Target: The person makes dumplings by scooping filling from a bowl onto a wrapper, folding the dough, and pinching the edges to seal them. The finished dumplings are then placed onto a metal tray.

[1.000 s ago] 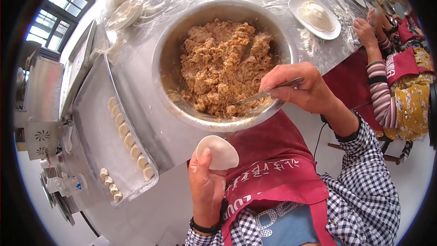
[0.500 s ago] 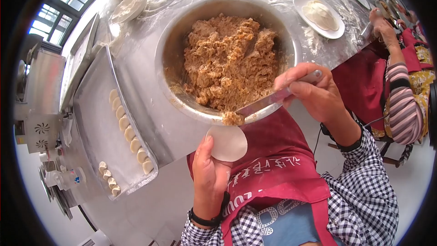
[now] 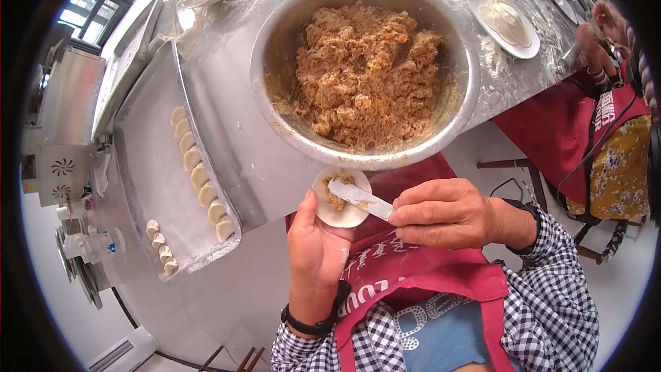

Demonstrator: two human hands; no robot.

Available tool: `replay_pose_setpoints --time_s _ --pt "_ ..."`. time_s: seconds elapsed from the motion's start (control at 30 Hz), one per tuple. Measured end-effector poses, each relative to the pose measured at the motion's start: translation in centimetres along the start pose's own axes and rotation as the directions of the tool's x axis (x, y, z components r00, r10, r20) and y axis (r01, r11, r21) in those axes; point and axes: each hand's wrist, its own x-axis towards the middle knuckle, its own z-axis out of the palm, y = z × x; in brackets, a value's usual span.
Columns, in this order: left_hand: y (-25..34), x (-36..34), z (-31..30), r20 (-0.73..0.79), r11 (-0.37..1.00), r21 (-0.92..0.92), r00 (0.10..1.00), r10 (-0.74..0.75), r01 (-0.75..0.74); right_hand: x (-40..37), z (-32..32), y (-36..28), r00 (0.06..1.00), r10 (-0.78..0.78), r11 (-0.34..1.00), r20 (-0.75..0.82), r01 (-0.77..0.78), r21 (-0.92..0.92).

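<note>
A round white dough wrapper [image 3: 349, 217] lies on the fingers of my left hand [image 3: 313, 244], its thumb at the near-left edge. My right hand [image 3: 447, 215] is closed round the handle of a flat metal spatula [image 3: 361, 198], whose tip presses brown filling [image 3: 335, 201] onto the wrapper. Just beyond my hands stands a large metal bowl [image 3: 467, 89] with a heap of brown minced filling [image 3: 368, 72].
At the left, a metal tray [image 3: 148, 165] holds several dumplings [image 3: 200, 176] in rows. A white plate [image 3: 475, 0] with stacked wrappers stands at the upper right. Another person's hand [image 3: 589, 45] and red apron [image 3: 544, 114] show at the right.
My right hand has brought the spatula from the bowl's rim down to the wrapper, and filling now lies on it. The other person's hands have moved. The view has shifted slightly.
</note>
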Motion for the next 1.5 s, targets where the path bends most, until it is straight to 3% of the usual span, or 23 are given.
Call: replay_pose_setpoints --time_s 0.07,0.13,0.2,0.4,0.67,0.87,1.03,1.23,1.37,1.43,1.5 --pt "0.0 0.0 0.1 -0.023 0.999 -0.033 1.000 0.006 -0.006 -0.2 -0.3 -0.1 1.000 0.015 1.000 -0.005 -0.015 0.006" --pt "-0.1 -0.1 0.6 -0.088 0.997 0.067 0.996 0.033 -0.027 -0.3 -0.7 -0.3 1.000 0.027 1.000 -0.010 -0.027 0.013" --pt "-0.1 -0.1 0.6 -0.078 0.997 0.067 0.996 0.038 -0.033 -0.1 -1.2 -0.5 0.990 0.111 0.989 -0.084 -0.102 0.104" --pt "0.0 -0.3 0.7 -0.097 0.995 0.100 0.995 0.035 -0.025 0.4 -0.2 -0.4 1.000 -0.023 0.998 -0.016 0.024 0.059" --pt "-0.1 -0.4 0.5 -0.013 0.995 0.098 1.000 0.017 -0.016 0.3 -0.8 -0.4 0.990 0.088 0.994 -0.106 -0.081 0.072" --pt "-0.1 -0.4 0.8 -0.113 0.988 0.148 0.992 0.052 -0.035 0.1 -0.5 -0.1 0.997 0.052 0.997 -0.054 -0.049 0.052" --pt "-0.1 -0.2 0.9 -0.077 0.994 0.091 0.995 0.060 -0.053 -0.1 -1.3 -0.5 0.978 0.156 0.988 -0.139 -0.153 0.032" --pt "-0.1 -0.1 0.3 -0.038 0.995 0.076 0.997 0.062 -0.059 -0.6 -0.5 -1.0 0.994 0.086 0.996 -0.070 -0.083 0.043" --pt "-0.1 -0.2 0.6 -0.113 0.992 0.099 0.990 0.086 -0.075 -0.8 -0.6 -1.0 0.949 0.248 0.955 -0.196 -0.205 0.215" --pt "-0.1 -0.2 0.2 -0.111 0.997 0.056 0.992 0.066 -0.061 -1.1 -0.5 -1.1 0.842 0.507 0.749 -0.183 -0.325 0.578" --pt "-0.1 -0.3 0.0 -0.066 0.998 0.054 0.997 0.040 -0.037 -0.8 -0.3 -1.2 0.814 0.566 0.672 -0.132 -0.362 0.646"
